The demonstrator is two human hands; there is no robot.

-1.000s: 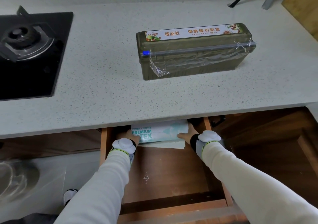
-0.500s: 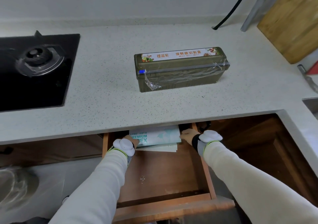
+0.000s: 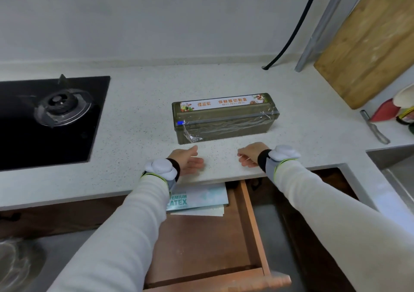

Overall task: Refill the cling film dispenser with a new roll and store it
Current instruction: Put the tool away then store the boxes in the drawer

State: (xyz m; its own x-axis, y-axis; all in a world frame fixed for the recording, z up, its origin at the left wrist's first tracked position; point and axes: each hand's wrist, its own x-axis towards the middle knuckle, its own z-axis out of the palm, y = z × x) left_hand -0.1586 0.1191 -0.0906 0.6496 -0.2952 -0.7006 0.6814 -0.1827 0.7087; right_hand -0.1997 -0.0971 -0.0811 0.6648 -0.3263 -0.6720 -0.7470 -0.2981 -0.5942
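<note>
Countertop [image 3: 139, 135] and left sleeve [image 3: 134, 213] partly hide the drawer [image 3: 247, 213]'s box [image 3: 201, 196].

left grip [image 3: 189, 160]: i see it has left the drawer [image 3: 253, 224] and the glove box [image 3: 201, 198]; it is now over the worktop [image 3: 139, 135] edge, fingers loose and empty.
right grip [image 3: 249, 154]: it has also come off the box's right end and is up over the worktop, fingers loosely curled, holding nothing.
dispenser [image 3: 224, 119]: both grips are now just in front of it, not touching.

Dispenser [image 3: 224, 118] on counter [image 3: 139, 121], stove [image 3: 51, 121] left, cutting board [image 3: 367, 45] behind right, open drawer [image 3: 253, 220] below
</note>
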